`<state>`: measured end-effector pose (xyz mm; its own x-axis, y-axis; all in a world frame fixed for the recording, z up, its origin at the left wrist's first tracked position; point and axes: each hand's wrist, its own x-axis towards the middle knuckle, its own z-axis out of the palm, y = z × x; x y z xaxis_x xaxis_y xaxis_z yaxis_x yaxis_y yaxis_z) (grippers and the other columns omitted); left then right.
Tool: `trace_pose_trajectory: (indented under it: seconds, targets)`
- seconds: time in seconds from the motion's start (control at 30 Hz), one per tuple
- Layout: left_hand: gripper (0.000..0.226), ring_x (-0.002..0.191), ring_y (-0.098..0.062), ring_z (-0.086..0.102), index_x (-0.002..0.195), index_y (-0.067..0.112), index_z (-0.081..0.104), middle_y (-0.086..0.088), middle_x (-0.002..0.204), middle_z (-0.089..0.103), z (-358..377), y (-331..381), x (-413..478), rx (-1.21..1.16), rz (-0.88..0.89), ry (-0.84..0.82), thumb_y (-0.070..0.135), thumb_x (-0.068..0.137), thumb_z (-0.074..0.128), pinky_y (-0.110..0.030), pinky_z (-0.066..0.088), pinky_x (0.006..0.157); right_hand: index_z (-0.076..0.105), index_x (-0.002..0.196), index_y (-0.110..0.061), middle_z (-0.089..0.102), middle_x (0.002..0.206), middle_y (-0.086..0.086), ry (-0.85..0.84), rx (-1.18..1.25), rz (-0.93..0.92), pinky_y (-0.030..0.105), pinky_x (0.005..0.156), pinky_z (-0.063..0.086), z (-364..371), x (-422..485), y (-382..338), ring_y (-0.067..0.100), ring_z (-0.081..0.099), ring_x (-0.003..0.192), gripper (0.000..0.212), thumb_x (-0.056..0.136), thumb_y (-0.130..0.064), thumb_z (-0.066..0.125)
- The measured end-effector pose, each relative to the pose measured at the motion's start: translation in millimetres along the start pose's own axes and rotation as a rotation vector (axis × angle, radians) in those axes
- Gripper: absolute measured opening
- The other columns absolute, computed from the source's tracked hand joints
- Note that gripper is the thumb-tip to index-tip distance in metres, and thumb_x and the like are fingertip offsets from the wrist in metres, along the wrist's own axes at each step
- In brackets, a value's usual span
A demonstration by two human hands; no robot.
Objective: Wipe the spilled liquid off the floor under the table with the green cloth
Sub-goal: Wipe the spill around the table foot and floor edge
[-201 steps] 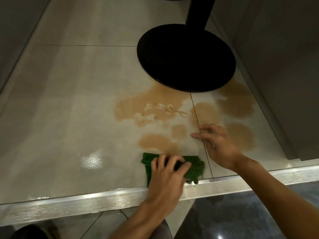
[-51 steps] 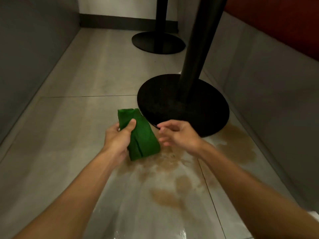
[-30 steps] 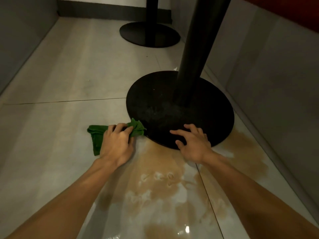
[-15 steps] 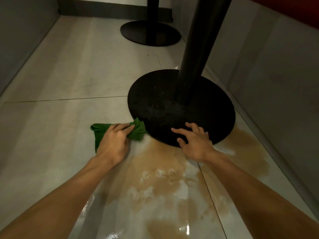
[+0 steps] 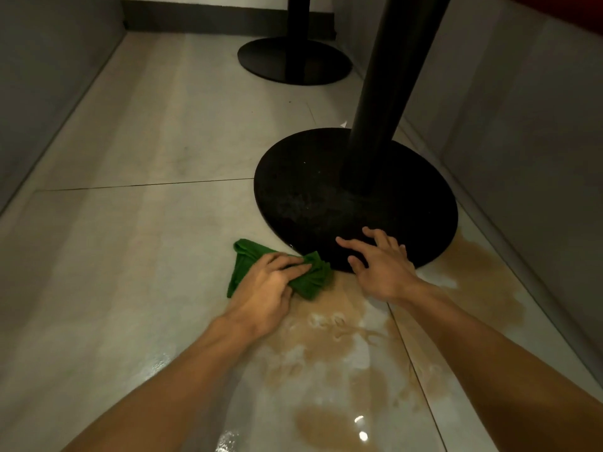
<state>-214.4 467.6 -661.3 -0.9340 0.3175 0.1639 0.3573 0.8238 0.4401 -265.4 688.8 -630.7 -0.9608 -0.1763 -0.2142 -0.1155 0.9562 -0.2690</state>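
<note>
Since 0.5 s ago the green cloth (image 5: 313,282) has slid along the near rim of the table base (image 5: 326,197) to the far edge of the spill (image 5: 342,347). The left hand (image 5: 264,288) grips the cloth, bunched. The right hand (image 5: 385,272) rests spread on the base. Wiping looks barely begun; next, drag the cloth nearward through the puddle.

Dim warm light, small glare on floor (image 5: 130,256).

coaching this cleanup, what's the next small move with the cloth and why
Probably drag the green cloth toward the person, through the brown spill. The left hand grips it bunched at the puddle's far edge by the black table base, where the right hand rests; most of the liquid lies nearer, unwiped.
</note>
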Motion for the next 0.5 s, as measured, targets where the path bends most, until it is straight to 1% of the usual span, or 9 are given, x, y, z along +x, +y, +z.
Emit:
trace_pose_trajectory:
  seconds: [0.03, 0.1, 0.2, 0.27, 0.33, 0.43, 0.5]
  targets:
    - [0.056, 0.127, -0.02, 0.042, 0.133, 0.023, 0.055, 0.002, 0.136, 0.054, -5, -9, 4, 0.009, 0.01, -0.007, 0.002, 0.081, 0.054, -0.023, 0.022, 0.11, 0.03, 0.139, -0.055, 0.014, 0.156, -0.002, 0.001, -0.006, 0.001, 0.051, 0.116, 0.009, 0, 0, 0, 0.025, 0.01, 0.144, 0.043, 0.099, -0.04, 0.039]
    - [0.057, 0.129, -0.023, 0.042, 0.132, 0.022, 0.056, 0.0, 0.136, 0.055, -16, -30, 11, 0.014, -0.027, 0.0, -0.003, 0.081, 0.055, -0.019, 0.017, 0.11, 0.03, 0.139, -0.055, 0.014, 0.157, -0.002, -0.005, -0.007, -0.002, 0.051, 0.117, 0.009, 0, 0, 0, 0.024, 0.009, 0.145, 0.043, 0.099, -0.041, 0.039]
    - [0.055, 0.135, -0.022, 0.036, 0.133, 0.022, 0.054, 0.005, 0.139, 0.051, -24, -50, 13, -0.031, -0.122, 0.007, -0.005, 0.085, 0.051, -0.017, 0.013, 0.111, 0.03, 0.139, -0.054, 0.014, 0.157, 0.0, -0.008, 0.001, -0.005, 0.051, 0.117, 0.008, 0, 0, 0, 0.025, 0.009, 0.145, 0.044, 0.099, -0.039, 0.039]
    - [0.054, 0.135, -0.02, 0.035, 0.132, 0.023, 0.055, 0.005, 0.139, 0.051, -23, -53, 7, -0.06, -0.133, 0.002, -0.005, 0.086, 0.051, -0.017, 0.013, 0.111, 0.03, 0.14, -0.054, 0.014, 0.157, 0.0, -0.013, 0.005, -0.004, 0.051, 0.117, 0.008, 1, 1, 1, 0.025, 0.009, 0.145, 0.044, 0.099, -0.039, 0.039]
    - [0.053, 0.13, -0.018, 0.038, 0.13, 0.026, 0.057, 0.008, 0.138, 0.051, -24, -52, -2, -0.095, -0.144, 0.018, -0.003, 0.087, 0.053, -0.02, 0.015, 0.109, 0.029, 0.14, -0.054, 0.013, 0.157, 0.0, -0.013, -0.005, 0.002, 0.051, 0.116, 0.008, 0, 1, 1, 0.025, 0.008, 0.145, 0.044, 0.1, -0.039, 0.039]
    - [0.051, 0.121, -0.017, 0.041, 0.127, 0.032, 0.059, 0.017, 0.132, 0.051, -24, -49, -31, -0.12, -0.203, 0.047, 0.0, 0.087, 0.057, -0.028, 0.026, 0.105, 0.03, 0.14, -0.054, 0.013, 0.157, 0.0, -0.018, -0.004, 0.004, 0.051, 0.116, 0.007, 1, 2, 1, 0.025, 0.007, 0.145, 0.044, 0.1, -0.039, 0.039]
    - [0.054, 0.112, -0.017, 0.044, 0.124, 0.037, 0.06, 0.024, 0.126, 0.049, -24, -45, -56, -0.102, -0.267, 0.101, 0.001, 0.083, 0.061, -0.033, 0.033, 0.096, 0.03, 0.141, -0.053, 0.012, 0.158, 0.0, -0.014, -0.007, 0.004, 0.052, 0.117, 0.007, 3, 2, 0, 0.025, 0.007, 0.146, 0.044, 0.1, -0.038, 0.038]
